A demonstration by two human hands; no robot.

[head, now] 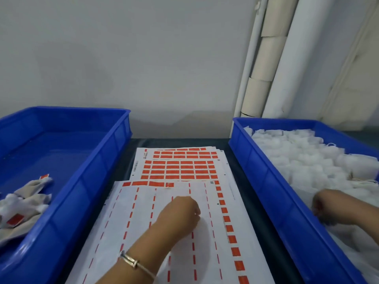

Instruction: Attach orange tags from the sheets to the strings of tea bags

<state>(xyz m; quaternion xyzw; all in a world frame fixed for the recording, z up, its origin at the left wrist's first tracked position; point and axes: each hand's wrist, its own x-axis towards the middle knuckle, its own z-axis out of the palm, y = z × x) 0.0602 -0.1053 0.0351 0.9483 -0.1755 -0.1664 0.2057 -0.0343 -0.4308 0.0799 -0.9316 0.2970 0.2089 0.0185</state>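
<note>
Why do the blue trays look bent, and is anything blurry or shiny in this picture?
Head view: the wide-angle lens bows the left tray and right tray outward; the white tea bags wash out into a soft, detail-poor mass; the right hand is smeared at the fingers; the left tray's floor shows a dull sheen; the left hand casts a faint shadow on the sheet.

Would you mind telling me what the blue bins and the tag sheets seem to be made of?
Left blue bin and right blue bin: likely moulded plastic, with glossy walls and ribbed sides. Tag sheets: apparently matte white paper, flat and thin, stacked.
</note>
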